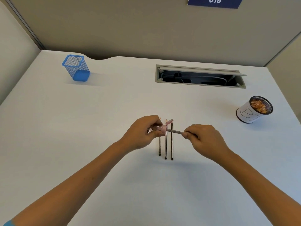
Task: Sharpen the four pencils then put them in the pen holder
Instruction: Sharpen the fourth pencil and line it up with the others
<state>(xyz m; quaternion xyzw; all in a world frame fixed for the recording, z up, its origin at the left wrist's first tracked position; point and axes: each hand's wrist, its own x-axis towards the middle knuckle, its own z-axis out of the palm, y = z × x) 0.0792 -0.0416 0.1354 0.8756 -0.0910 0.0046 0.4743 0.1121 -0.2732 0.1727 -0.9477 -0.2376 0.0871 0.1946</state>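
While my right hand pinches the pencil by its back end, its long axis runs leftward from that grip into the pink sharpener clenched in my left hand. Three pencils lie beneath; the holder sits far off left, nearer my left hand.

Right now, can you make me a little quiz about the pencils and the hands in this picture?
1. How many pencils lie on the white desk?
2. True or false: the blue mesh pen holder already holds a pencil.
3. Which hand grips the pink sharpener: A left hand, B right hand?

Key: 1. Three; the right hand pinches a fourth pencil, its tip in the sharpener. 2. False, it looks empty. 3. A.
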